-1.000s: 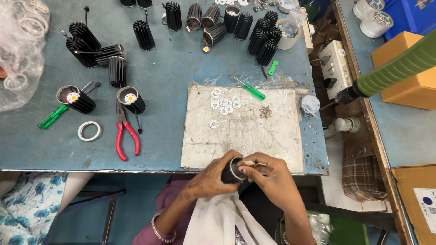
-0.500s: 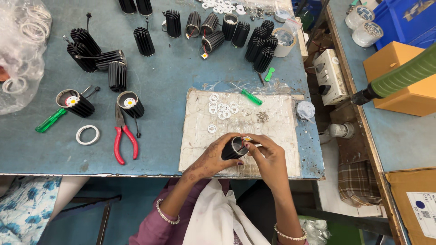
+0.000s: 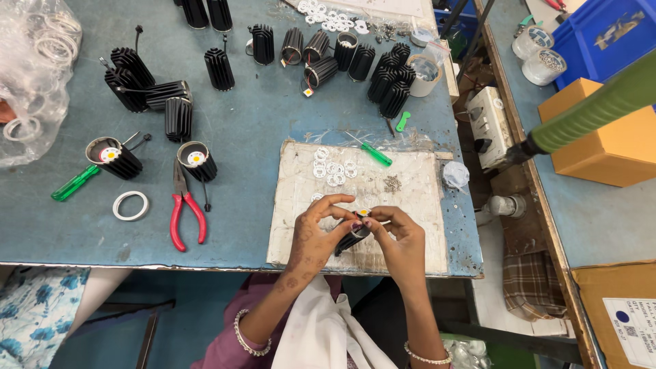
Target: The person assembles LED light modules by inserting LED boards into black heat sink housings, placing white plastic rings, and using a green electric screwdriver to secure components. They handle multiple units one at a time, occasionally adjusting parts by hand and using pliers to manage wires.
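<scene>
The left hand (image 3: 316,236) and right hand (image 3: 400,239) together gripped a black finned cylinder (image 3: 352,237) over the white board (image 3: 417,232) — small white rings (image 3: 333,167) lay further up it. Beyond, on the table (image 3: 260,116), a white cup (image 3: 425,74) stood — contents unclear.

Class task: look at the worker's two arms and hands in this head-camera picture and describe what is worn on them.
The left hand has dark patterned markings on its back, a beaded silver bracelet at the wrist and a purple sleeve further up. The right hand has dark nail polish and a thin beaded bracelet; its forearm is bare.
</scene>
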